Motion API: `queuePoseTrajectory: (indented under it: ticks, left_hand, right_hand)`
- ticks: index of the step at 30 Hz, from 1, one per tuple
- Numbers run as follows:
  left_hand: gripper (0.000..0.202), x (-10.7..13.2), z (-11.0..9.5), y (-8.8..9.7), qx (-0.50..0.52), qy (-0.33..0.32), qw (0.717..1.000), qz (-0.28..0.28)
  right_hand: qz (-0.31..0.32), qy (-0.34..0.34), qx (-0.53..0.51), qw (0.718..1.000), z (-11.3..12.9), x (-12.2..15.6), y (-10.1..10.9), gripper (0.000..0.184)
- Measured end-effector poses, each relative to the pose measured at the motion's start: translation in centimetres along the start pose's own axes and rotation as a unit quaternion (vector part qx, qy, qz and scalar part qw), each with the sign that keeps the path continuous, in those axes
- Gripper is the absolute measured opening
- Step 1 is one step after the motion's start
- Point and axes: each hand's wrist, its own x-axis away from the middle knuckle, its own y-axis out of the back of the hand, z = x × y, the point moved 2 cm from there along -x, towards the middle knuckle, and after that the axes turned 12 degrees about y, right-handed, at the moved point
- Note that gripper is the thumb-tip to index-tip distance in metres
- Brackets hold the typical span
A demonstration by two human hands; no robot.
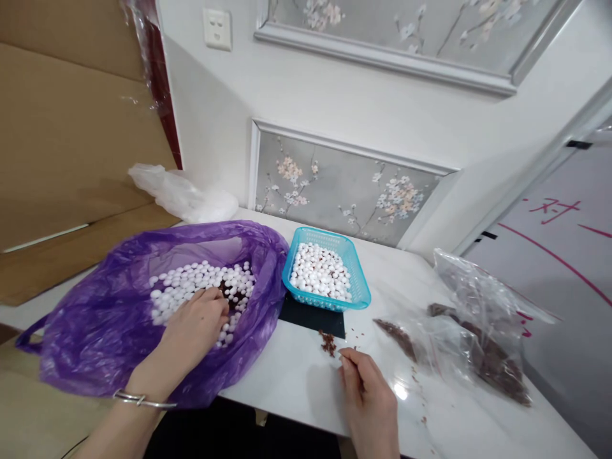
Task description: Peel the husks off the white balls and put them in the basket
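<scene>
My left hand [201, 319] reaches into a purple plastic bag [95, 319] and rests on the small white balls [179, 284] inside it. Its fingertips point down among the balls and are hidden, near a dark reddish-brown patch [232, 293]. Over the white table, my right hand [366, 395] is closed in a pinch, thumb against forefinger. Whatever sits between those fingertips is too small to name. Just beyond them lies a little heap of reddish-brown bits [327, 343]. A blue plastic basket [361, 280] stands behind, filled with more white balls [320, 271], with some brown bits among them.
Clear zip bags [497, 357] of brown material lie on the right of the table [296, 370]. A black flat piece [310, 315] is partly under the basket. A crumpled white bag [186, 194] and cardboard [71, 127] stand at the left, with the wall behind.
</scene>
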Motion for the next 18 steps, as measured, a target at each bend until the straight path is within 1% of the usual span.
queuePoseTrajectory:
  ticks: [2,3,4,5,6,7,8,9,10,11,12,13,14,16,18]
  left_hand:
    - [0.018,0.0,-0.5,0.6,0.025,0.007,0.999,-0.040]
    - [0.018,0.1,-0.9,1.0,0.057,0.017,0.996,-0.060]
    - [0.016,0.3,-1.4,1.2,0.112,0.031,0.991,-0.072]
    - [0.015,0.6,-2.1,1.4,0.187,0.045,0.979,-0.070]
    - [0.015,1.0,-2.8,1.2,0.277,0.059,0.958,-0.049]
    - [0.015,1.4,-3.7,0.8,0.373,0.073,0.925,-0.008]
    - [0.016,2.0,-4.7,0.2,0.465,0.087,0.880,0.049]
    - [0.016,2.5,-5.6,-0.7,0.546,0.104,0.824,0.112]
    - [0.017,3.1,-6.6,-1.7,0.609,0.127,0.764,0.172]
    - [0.017,3.7,-7.5,-2.7,0.650,0.150,0.711,0.222]
    - [0.016,4.2,-8.2,-3.7,0.677,0.170,0.667,0.262]
    - [0.016,4.7,-8.8,-4.5,0.692,0.185,0.634,0.291]
    - [0.015,5.0,-9.3,-5.2,0.703,0.191,0.610,0.312]
    - [0.011,5.5,-10.1,-6.1,0.717,0.180,0.577,0.348]
    - [0.012,5.7,-10.7,-6.5,0.729,0.149,0.551,0.378]
  right_hand:
    - [-0.001,-0.020,-0.023,1.000,-0.2,0.1,0.0,0.024]
    - [-0.005,-0.038,-0.038,0.999,-0.2,0.2,-0.1,0.023]
    - [-0.007,-0.060,-0.056,0.997,-0.3,0.2,-0.1,0.022]
    - [-0.007,-0.083,-0.078,0.993,-0.3,0.2,-0.1,0.022]
    - [-0.008,-0.105,-0.102,0.989,-0.3,0.1,-0.1,0.021]
    - [-0.007,-0.123,-0.130,0.984,-0.1,0.1,-0.2,0.021]
    - [-0.006,-0.136,-0.159,0.978,0.1,0.0,-0.2,0.022]
    - [-0.006,-0.145,-0.188,0.971,0.5,-0.1,-0.2,0.022]
    - [-0.006,-0.152,-0.217,0.964,0.9,-0.2,-0.3,0.022]
    - [-0.006,-0.159,-0.246,0.956,1.3,-0.3,-0.3,0.021]
    - [-0.002,-0.165,-0.273,0.948,1.9,-0.4,-0.3,0.020]
    - [0.003,-0.168,-0.299,0.939,2.4,-0.5,-0.3,0.019]
    - [0.010,-0.168,-0.320,0.932,2.9,-0.5,-0.3,0.018]
    - [0.022,-0.159,-0.347,0.924,4.0,-0.7,-0.2,0.017]
    - [0.029,-0.152,-0.355,0.922,4.9,-0.9,-0.1,0.016]
